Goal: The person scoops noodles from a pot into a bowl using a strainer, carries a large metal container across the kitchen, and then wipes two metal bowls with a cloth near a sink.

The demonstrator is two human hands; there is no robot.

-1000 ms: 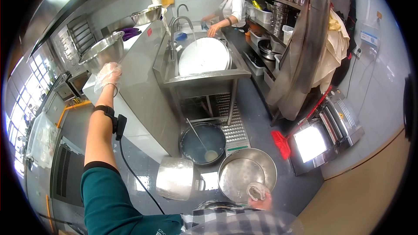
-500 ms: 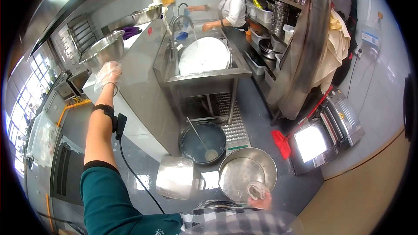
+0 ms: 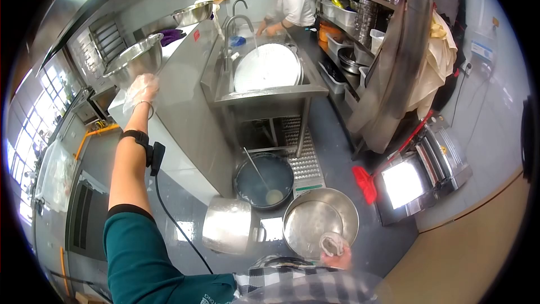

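Observation:
My left hand (image 3: 143, 89), in a clear plastic glove, is stretched out to the left with its fingers at the underside of a large steel bowl (image 3: 135, 62). The bowl is tilted at the end of the counter; my fingertips are partly hidden against it. Low in the view, my right hand (image 3: 337, 257) grips a crumpled whitish cloth (image 3: 333, 243). That cloth appears above the near rim of a wide, shallow steel pot (image 3: 315, 222) on the floor.
A steel sink (image 3: 264, 98) with a running tap holds a big white round piece (image 3: 269, 67). On the floor are a dark tub (image 3: 253, 183) with a ladle and a steel pot on its side (image 3: 225, 225). A co-worker (image 3: 295, 5) stands behind the sink, beside loaded shelves (image 3: 349, 22).
The co-worker has leaned lower, bringing both hands down together at the sink's far side. My left hand stays at the bowl and my right keeps the cloth; the view has shifted slightly.

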